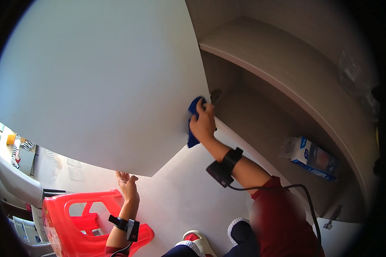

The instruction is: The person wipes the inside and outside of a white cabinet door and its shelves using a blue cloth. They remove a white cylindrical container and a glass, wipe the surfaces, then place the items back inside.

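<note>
A large white cabinet door (103, 86) stands swung out in front of me. My right hand (205, 123) presses a dark blue cloth (193, 138) against the door's face near its hinge side, close to a metal hinge (215, 95). At the door's far lower edge is my left hand (127, 184), its fingers partly behind the panel; whether they grip the edge is hard to tell. Both forearms wear black straps with small boxes and cables.
To the right, the open cabinet has a shelf (276, 61) and, below it, a blue-and-white tissue pack (313, 159). A red plastic child's chair (83, 221) stands at lower left beside a white chair (17, 175). Another hinged door (341, 234) shows at lower right.
</note>
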{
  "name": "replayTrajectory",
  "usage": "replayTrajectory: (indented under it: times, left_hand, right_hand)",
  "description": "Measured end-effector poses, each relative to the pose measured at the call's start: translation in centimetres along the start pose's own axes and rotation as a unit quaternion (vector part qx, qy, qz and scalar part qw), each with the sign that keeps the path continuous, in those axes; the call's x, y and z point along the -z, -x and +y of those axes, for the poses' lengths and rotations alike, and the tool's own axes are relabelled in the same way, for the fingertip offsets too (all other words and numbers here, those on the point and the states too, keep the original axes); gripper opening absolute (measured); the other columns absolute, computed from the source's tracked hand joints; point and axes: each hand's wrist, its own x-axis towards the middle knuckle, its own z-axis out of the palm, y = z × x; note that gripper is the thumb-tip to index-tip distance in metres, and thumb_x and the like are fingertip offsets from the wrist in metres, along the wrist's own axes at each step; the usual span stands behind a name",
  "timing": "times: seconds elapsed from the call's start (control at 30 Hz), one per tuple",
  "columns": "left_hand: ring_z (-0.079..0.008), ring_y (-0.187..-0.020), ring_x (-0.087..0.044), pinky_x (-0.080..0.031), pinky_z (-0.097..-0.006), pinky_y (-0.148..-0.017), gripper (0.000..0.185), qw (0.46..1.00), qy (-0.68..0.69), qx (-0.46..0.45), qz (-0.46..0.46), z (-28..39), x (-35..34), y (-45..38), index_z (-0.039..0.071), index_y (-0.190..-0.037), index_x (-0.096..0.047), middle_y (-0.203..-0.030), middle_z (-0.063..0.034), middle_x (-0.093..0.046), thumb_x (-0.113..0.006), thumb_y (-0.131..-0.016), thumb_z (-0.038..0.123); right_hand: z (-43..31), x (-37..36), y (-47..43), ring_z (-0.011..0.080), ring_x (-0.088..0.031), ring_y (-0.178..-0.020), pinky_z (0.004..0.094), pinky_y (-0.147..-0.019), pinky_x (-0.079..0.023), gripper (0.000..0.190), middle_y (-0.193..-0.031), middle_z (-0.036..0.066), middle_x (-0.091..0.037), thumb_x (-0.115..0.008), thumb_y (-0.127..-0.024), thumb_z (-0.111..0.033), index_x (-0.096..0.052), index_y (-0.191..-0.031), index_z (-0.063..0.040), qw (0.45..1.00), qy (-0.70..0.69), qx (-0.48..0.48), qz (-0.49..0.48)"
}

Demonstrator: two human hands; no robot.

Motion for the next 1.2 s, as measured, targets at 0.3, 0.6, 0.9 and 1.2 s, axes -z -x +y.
replayTrajectory:
  times: [0.3, 0.6, 0.9, 1.2]
  left_hand:
    - [-0.0173, -0.111, -0.051, -0.043, -0.0231, -0.083, 0.071, 0.999, 0.008, -0.018, -0.034, 0.3, -0.1, -0.8, 0.006, -0.135, -0.038, -0.125, -0.0070, -0.053, -0.050, -0.068, -0.013]
    - [-0.0204, -0.124, -0.046, -0.043, -0.0283, -0.092, 0.073, 0.999, -0.036, 0.001, -0.017, -0.5, 0.3, -1.3, 0.006, -0.139, -0.033, -0.134, -0.0095, -0.048, -0.050, -0.071, -0.011]
    - [-0.0214, -0.122, -0.051, -0.041, -0.0341, -0.102, 0.057, 0.940, -0.020, 0.250, -0.230, -0.6, -3.3, 5.4, 0.003, -0.141, -0.043, -0.136, -0.0118, -0.054, -0.057, -0.085, 0.005]
    - [-0.0226, -0.130, -0.046, -0.038, -0.0392, -0.109, 0.089, 0.897, 0.004, 0.061, -0.438, 1.3, -11.2, 6.1, 0.006, -0.151, -0.022, -0.144, -0.0104, -0.043, -0.078, -0.081, 0.008]
  right_hand:
    - [1.1, -0.4, -1.5, 0.0347, -0.050, -0.114, 0.0450, -0.090, -0.047, 0.054, -0.120, 0.016, -0.048, -0.060, -0.083, -0.013, -0.050, -0.136, -0.006, 0.996, -0.048, -0.044, 0.059]
    - [3.3, 3.5, 3.7, 0.0258, -0.056, -0.119, 0.0333, -0.102, -0.044, 0.051, -0.128, 0.014, -0.058, -0.059, -0.086, 0.000, -0.051, -0.136, -0.001, 0.812, -0.420, -0.244, -0.322]
    - [3.5, 9.0, 3.4, 0.0293, -0.054, -0.124, 0.0412, -0.108, -0.042, 0.063, -0.135, 0.019, -0.052, -0.055, -0.084, -0.001, -0.035, -0.143, 0.001, 0.611, -0.598, -0.241, -0.459]
    - [0.8, 9.3, 6.1, 0.0314, -0.059, -0.117, 0.0435, -0.098, -0.052, 0.054, -0.130, 0.019, -0.054, -0.052, -0.089, -0.007, -0.038, -0.141, 0.000, 0.571, -0.588, -0.351, -0.453]
